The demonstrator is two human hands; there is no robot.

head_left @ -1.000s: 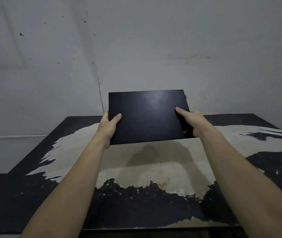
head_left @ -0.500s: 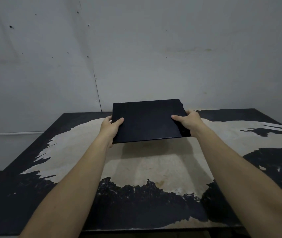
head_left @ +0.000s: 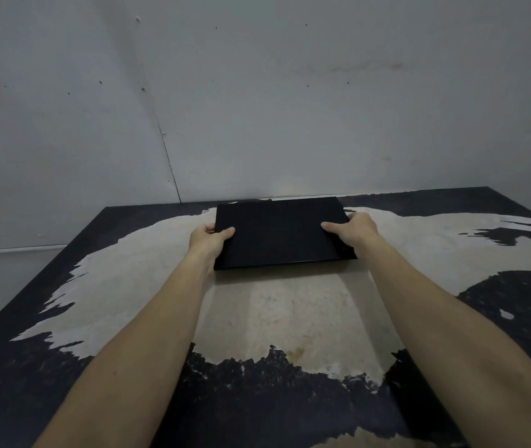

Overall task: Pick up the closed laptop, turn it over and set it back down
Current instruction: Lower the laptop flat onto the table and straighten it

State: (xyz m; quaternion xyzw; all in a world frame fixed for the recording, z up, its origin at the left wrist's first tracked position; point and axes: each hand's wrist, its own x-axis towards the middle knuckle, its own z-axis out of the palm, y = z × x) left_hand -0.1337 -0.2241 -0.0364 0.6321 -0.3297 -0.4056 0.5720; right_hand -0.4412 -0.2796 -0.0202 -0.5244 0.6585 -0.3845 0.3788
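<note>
The closed black laptop (head_left: 278, 232) lies nearly flat, low over the far middle of the worn table (head_left: 290, 318); its front edge is at or just above the surface. My left hand (head_left: 207, 239) grips its left edge, thumb on top. My right hand (head_left: 353, 232) grips its right edge, thumb lying on the lid. The fingers under the laptop are hidden.
The table top is black with a large pale worn patch in the middle. A grey wall (head_left: 257, 108) rises right behind the table's far edge, close to the laptop's back edge. The floor shows at the far left.
The laptop has come down from a raised, tilted-up pose to nearly flat at the table's surface. Both hands moved down and forward with it, keeping their grip.
</note>
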